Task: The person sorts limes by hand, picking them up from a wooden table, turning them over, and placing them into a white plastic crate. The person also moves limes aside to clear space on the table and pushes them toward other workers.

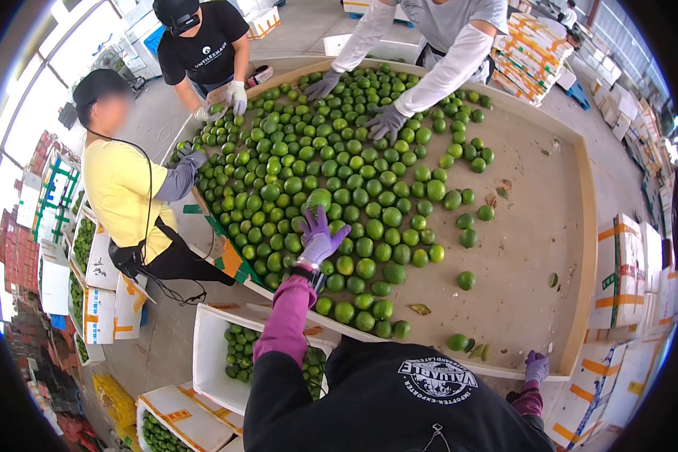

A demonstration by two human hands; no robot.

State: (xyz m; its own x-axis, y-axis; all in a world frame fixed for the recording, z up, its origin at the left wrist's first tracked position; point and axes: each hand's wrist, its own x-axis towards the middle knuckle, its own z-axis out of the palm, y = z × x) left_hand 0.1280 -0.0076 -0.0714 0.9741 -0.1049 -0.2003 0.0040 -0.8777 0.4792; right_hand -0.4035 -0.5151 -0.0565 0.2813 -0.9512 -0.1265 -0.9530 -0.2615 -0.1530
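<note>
My left hand (pixel 322 239), in a purple glove with a dark watch at the wrist, reaches over a wide spread of green limes (pixel 358 175). Its fingers are apart, and a larger lime (pixel 319 200) lies just beyond the fingertips. At the near right corner of the sorting table, my right hand (pixel 536 367), also gloved in purple, rests with fingers bent over the wooden rim (pixel 497 370). A few loose limes (pixel 457 342) and some leaf bits (pixel 477 351) lie to the left of that hand.
Three co-workers in gloves stand around the far and left sides; one has both grey-gloved hands (pixel 388 123) among the limes. Below the near edge stands a white foam box (pixel 211 346) of limes. Stacked cartons (pixel 621 275) flank the right side, and more lime boxes (pixel 98 260) the left.
</note>
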